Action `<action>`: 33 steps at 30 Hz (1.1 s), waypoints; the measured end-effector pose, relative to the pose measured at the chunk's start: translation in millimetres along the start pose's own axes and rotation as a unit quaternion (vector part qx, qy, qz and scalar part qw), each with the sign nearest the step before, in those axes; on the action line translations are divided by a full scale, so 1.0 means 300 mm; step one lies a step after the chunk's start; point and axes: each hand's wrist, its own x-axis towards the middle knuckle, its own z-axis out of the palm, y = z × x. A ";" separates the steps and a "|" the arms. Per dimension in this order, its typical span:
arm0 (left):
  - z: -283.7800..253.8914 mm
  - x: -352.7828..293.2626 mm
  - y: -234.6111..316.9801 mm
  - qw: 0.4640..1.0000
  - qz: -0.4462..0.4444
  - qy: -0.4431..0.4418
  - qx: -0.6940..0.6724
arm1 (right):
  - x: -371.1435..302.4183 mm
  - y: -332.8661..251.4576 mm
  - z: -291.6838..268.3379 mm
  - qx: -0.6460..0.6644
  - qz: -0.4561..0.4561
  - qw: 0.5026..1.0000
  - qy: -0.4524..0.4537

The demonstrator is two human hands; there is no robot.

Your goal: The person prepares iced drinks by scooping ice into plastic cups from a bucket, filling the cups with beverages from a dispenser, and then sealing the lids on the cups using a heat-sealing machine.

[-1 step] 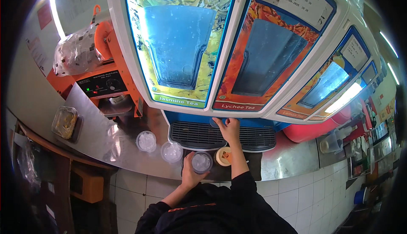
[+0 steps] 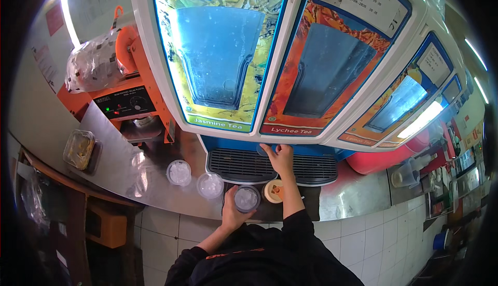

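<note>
My left hand (image 2: pixel 236 211) curls round the side of a clear plastic cup (image 2: pixel 247 199) of ice at the counter's front edge. My right hand (image 2: pixel 280 157) reaches to the underside of the drink dispenser (image 2: pixel 290 140), its fingers bent in. By its thumb shows a rounded, see-through edge (image 2: pixel 261 150); what the fingers grip is partly hidden. Two more clear cups of ice, one nearer (image 2: pixel 210 185) and one farther left (image 2: pixel 179 172), stand on the counter. A round cream-coloured container (image 2: pixel 273 191) with an orange mark sits beside the held cup, partly behind my right forearm.
Black slatted drip trays (image 2: pixel 241 164) lie below the dispenser. An orange cup-sealing machine (image 2: pixel 132 99) stands at the left on the metal counter (image 2: pixel 116 169), near a clear food box (image 2: pixel 79 150). A red rounded container (image 2: pixel 371 160) and a clear jug (image 2: pixel 405 175) are at the right.
</note>
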 end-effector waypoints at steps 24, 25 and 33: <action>-0.205 0.361 0.311 0.999 0.029 0.010 0.017 | 0.031 -0.092 -0.252 -0.119 -0.087 0.956 -0.255; -0.199 0.361 0.308 1.000 0.024 0.010 0.014 | 0.033 -0.110 -0.270 -0.171 -0.129 0.945 -0.247; -0.181 0.356 0.311 0.999 0.023 -0.034 0.002 | 0.070 -0.238 -0.343 -0.337 -0.197 0.863 -0.321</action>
